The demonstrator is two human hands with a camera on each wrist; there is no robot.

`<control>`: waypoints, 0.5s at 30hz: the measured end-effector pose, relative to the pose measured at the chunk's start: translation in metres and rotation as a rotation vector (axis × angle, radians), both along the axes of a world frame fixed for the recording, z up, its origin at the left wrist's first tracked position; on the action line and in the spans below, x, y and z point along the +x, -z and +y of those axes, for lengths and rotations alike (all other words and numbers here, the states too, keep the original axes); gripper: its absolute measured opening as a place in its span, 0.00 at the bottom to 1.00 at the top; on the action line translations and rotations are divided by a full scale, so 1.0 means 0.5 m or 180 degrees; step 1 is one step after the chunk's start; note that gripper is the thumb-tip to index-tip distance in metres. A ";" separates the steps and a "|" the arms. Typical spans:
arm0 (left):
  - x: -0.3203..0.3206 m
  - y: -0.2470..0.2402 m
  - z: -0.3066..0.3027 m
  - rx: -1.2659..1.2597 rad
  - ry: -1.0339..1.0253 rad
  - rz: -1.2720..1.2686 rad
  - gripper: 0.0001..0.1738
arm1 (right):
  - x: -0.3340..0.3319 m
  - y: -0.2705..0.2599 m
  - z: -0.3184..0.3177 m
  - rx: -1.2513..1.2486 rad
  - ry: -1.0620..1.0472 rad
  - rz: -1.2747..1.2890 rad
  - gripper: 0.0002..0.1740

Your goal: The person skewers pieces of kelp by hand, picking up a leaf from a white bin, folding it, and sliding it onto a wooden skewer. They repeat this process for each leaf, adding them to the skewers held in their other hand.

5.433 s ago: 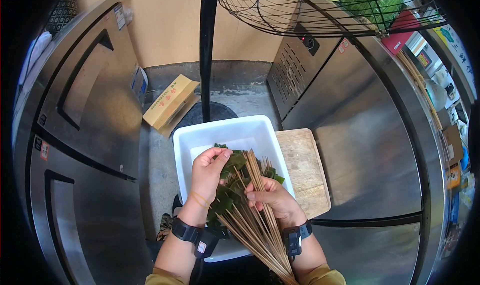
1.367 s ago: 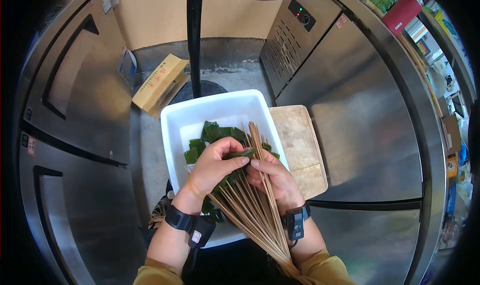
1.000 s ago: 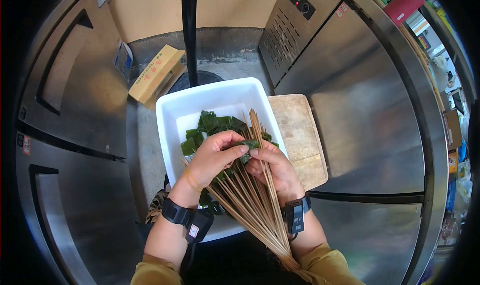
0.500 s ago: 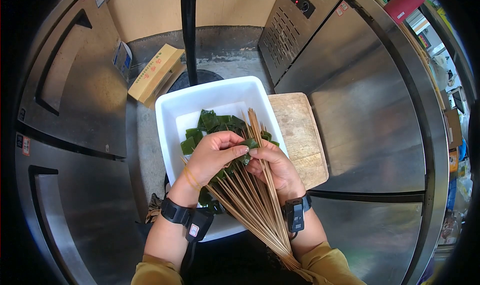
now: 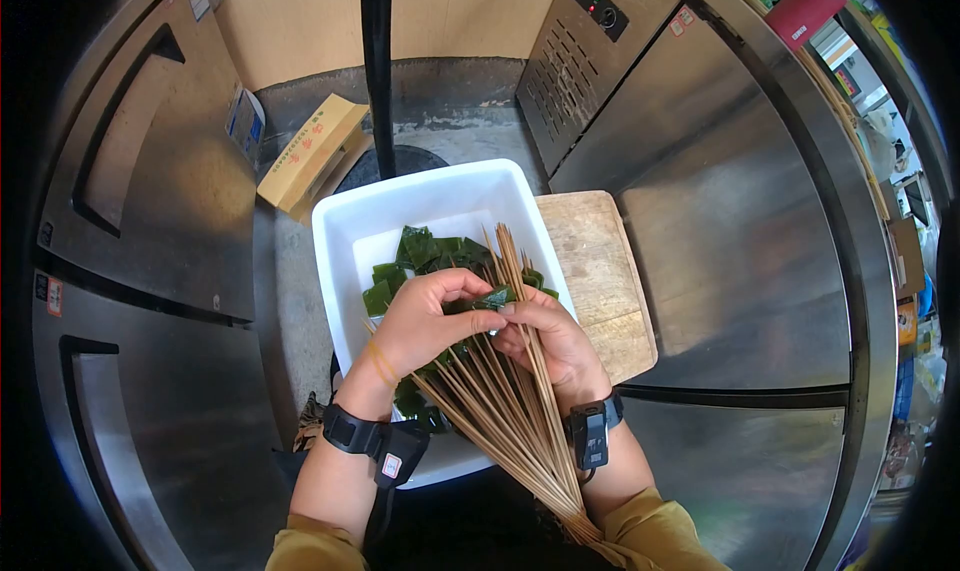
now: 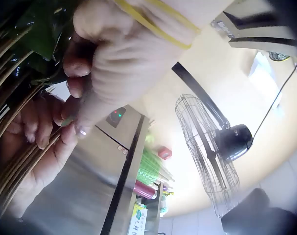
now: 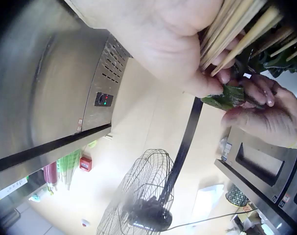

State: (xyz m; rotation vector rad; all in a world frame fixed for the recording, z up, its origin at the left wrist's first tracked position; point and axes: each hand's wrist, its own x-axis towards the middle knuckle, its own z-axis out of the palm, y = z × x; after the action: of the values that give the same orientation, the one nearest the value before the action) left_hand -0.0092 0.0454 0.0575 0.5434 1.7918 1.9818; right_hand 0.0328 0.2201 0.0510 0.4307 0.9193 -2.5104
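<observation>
Both hands meet above a white tub [image 5: 420,207]. The left hand [image 5: 425,321] pinches a dark green leafy piece [image 5: 492,299] between thumb and fingers; this piece [image 7: 228,98] also touches the right thumb in the right wrist view. A bundle of thin wooden sticks [image 5: 541,371] lies in the right hand [image 5: 555,341], its fingers curled round several of them. More sticks fan out to the left, over and among green pieces [image 5: 418,247] in the tub. The sticks' far ends under the hands are partly hidden.
A wooden board [image 5: 598,271] lies right of the tub. Steel cabinets [image 5: 740,241] stand on both sides. Behind the tub are a black pole [image 5: 378,71] and a cardboard box [image 5: 312,156]. A caged fan [image 6: 207,152] shows in the left wrist view.
Since the earliest frame the left hand has moved in beside the right and taken hold of a green piece. Over the last second the hands have barely shifted; the left thumb sits slightly lower.
</observation>
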 end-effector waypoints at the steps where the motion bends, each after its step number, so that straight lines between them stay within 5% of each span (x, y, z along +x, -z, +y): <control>1: 0.001 0.000 0.000 -0.0065 -0.0030 0.0065 0.08 | 0.000 0.002 0.001 -0.0003 -0.0006 0.0012 0.03; 8: -0.005 0.003 -0.004 -0.0689 -0.0132 -0.0291 0.07 | -0.002 -0.003 -0.003 0.0123 -0.0087 0.0026 0.04; 15: -0.004 0.015 0.009 0.0232 -0.0301 -0.0463 0.09 | 0.000 0.013 0.001 0.0207 -0.0237 0.0096 0.05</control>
State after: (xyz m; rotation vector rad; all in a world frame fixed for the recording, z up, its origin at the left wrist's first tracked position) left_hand -0.0114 0.0498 0.0499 0.3327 1.6910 2.0991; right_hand 0.0327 0.2206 0.0443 0.3728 1.0121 -2.4313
